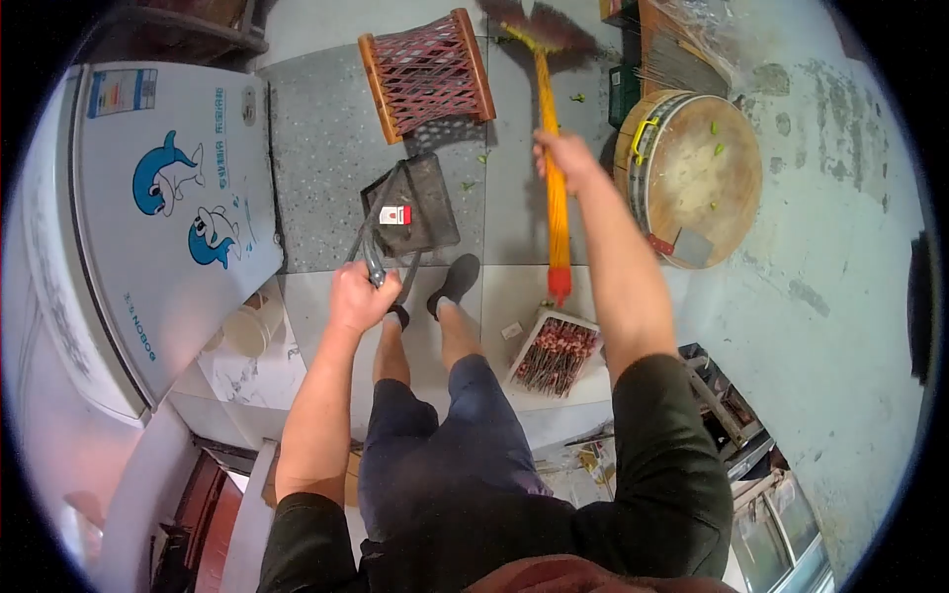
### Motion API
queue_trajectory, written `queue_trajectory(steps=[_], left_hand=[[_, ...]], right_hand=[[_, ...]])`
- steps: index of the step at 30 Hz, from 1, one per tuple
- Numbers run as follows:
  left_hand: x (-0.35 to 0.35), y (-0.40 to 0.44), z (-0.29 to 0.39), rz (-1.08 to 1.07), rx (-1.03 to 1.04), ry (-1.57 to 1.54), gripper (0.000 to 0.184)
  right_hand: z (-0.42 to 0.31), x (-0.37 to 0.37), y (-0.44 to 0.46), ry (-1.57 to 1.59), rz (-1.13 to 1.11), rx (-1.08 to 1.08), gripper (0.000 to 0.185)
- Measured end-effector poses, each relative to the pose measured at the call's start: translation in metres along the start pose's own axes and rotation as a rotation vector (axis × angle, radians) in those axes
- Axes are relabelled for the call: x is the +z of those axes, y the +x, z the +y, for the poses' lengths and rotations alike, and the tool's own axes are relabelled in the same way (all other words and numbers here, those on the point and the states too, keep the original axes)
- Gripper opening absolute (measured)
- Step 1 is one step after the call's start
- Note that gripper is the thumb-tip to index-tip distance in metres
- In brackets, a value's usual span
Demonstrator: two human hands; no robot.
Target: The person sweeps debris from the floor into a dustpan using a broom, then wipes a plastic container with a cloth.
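Note:
My left hand [361, 298] is closed around the handle of a dark dustpan [435, 219], whose pan rests on the grey floor in front of my feet. A small red-and-white box [395, 215] lies in the pan. My right hand [568, 160] grips the yellow shaft of a broom [556, 222] with a red end cap pointing toward me. At the far end, its dark bristles [561, 28] fan out near the top edge of the view, slightly blurred. A few green scraps [469, 186] are scattered on the floor between dustpan and broom.
A low stool with woven sides [427, 81] lies beyond the dustpan. To the right stands a round chopping block [707, 168] carrying a cleaver [691, 247]. A white box of red-tipped sticks [556, 354] sits near my feet. At left is a white fridge [188, 287] with dolphin pictures.

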State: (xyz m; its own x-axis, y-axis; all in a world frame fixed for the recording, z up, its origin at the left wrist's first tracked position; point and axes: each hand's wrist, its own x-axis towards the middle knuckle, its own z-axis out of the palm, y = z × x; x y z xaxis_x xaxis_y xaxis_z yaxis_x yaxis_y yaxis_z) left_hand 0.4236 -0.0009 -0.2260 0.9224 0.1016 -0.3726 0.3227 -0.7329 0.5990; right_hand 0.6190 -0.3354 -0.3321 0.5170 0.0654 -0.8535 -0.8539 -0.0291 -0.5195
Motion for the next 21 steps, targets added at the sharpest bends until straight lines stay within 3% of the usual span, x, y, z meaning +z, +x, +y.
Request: queue_trajectory(steps=[2, 8, 16, 17, 21], left_hand=[[-0.006, 0.007, 0.010, -0.018, -0.016, -0.050, 0.031], [-0.004, 0.010, 0.025, -0.057, -0.060, -0.085, 0.032], [-0.008, 0.012, 0.033, -0.085, -0.064, -0.115, 0.030], [-0.012, 0.015, 0.039, -0.085, -0.063, -0.120, 0.031], [-0.011, 0.023, 0.038, -0.091, -0.002, -0.022, 0.034]], right_hand=[[-0.016, -0.017, 0.039, 0.105, -0.035, 0.015, 0.028], [0.012, -0.043, 0.032, -1.218, 0.478, -0.089, 0.041], [0.121, -0.097, -0.141, -1.267, 0.288, 0.098, 0.061], [0.102, -0.079, -0.182, -1.186, 0.257, 0.175, 0.060], [0.114, -0.082, -0.265, -0.961, 0.276, 0.038, 0.050]])
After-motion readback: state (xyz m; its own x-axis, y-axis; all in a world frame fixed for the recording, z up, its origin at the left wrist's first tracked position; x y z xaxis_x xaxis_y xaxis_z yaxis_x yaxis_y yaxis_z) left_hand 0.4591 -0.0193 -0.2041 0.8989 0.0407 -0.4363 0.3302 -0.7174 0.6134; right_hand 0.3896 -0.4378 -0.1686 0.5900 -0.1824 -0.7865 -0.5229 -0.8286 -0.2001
